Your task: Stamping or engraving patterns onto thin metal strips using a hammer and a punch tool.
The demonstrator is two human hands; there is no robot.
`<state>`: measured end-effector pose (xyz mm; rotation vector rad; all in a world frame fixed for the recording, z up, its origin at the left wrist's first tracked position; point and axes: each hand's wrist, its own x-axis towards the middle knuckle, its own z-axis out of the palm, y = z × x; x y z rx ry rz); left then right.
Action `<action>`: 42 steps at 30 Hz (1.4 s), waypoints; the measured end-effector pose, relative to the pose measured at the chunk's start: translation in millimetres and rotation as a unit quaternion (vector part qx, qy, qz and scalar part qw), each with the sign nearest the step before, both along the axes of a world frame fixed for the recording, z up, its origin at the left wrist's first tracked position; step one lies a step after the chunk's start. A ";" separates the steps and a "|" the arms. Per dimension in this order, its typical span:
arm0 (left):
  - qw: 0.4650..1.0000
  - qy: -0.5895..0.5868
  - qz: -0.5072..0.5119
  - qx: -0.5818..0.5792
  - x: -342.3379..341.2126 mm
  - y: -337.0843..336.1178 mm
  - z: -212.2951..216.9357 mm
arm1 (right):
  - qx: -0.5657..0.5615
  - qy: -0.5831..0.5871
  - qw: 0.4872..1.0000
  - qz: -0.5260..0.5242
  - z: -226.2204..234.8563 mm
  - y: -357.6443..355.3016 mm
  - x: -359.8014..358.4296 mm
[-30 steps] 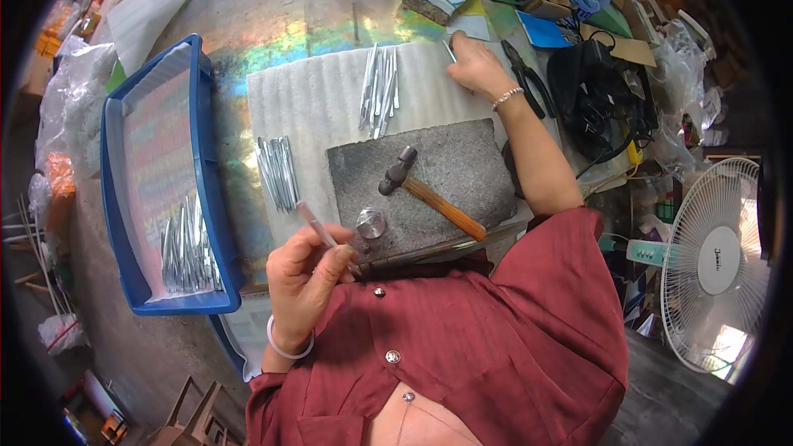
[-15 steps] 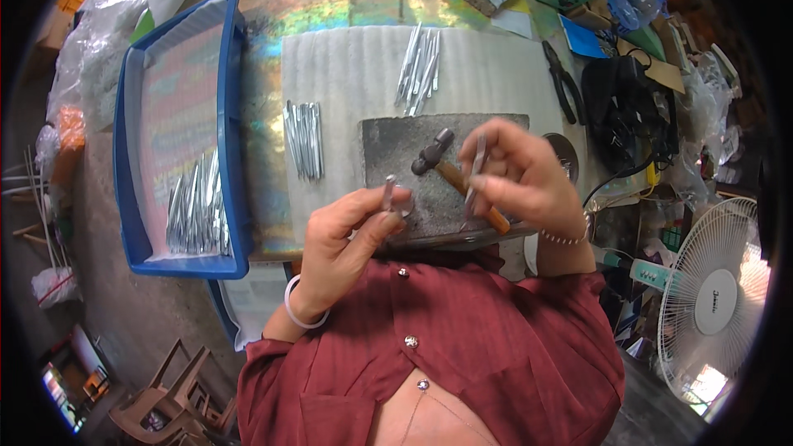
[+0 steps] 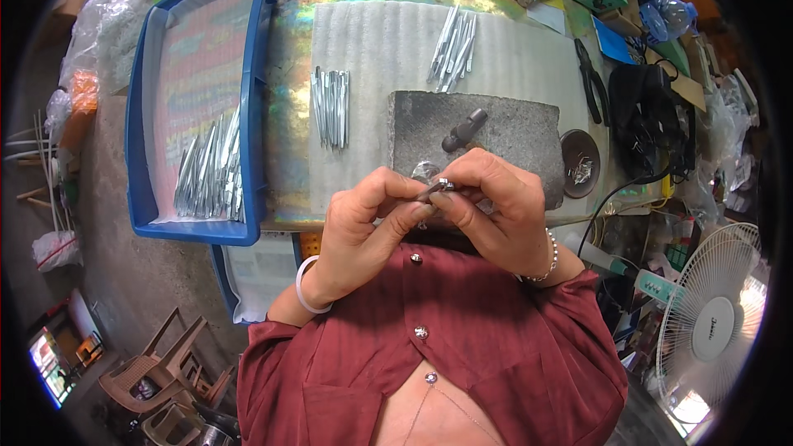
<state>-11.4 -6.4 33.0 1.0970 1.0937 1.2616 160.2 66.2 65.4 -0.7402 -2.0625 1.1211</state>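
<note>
Above the near edge of the bench, my left hand (image 3: 372, 219) and my right hand (image 3: 496, 211) meet with thumbs and fingers pinched. Between the fingertips is a small shiny metal piece (image 3: 444, 186), mostly covered; its exact kind does not show. A round shiny part (image 3: 424, 171) shows just beyond the left fingertips. Under and past my hands lies a grey stone block (image 3: 529, 132). On it rests a hammer (image 3: 464, 130), its dark head visible and its handle hidden behind my right hand.
Slim silvery metal pieces lie in bunches on white foam (image 3: 372, 41) and in a blue tray (image 3: 258, 116) at left. A round dish of small metal bits (image 3: 581, 167) and black-handled pliers (image 3: 591, 83) are at right. A white fan (image 3: 712, 326) stands lower right.
My hands were apart, each pinching a small metal piece; now they have come together at the fingertips. The bench appears higher in view, shifted slightly right.
</note>
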 end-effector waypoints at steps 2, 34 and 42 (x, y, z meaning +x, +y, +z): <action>1.000 -0.009 -0.010 -0.012 -0.6 -0.3 4.1 | 0.008 0.000 1.000 -0.003 1.8 -0.3 -0.3; 0.994 -0.057 -0.090 -0.016 2.5 5.8 8.4 | -0.058 0.052 0.997 -0.025 -0.4 -8.0 3.3; 0.994 -0.048 -0.093 -0.014 5.7 -1.7 -1.6 | -0.113 0.021 0.992 -0.051 0.8 -14.0 6.5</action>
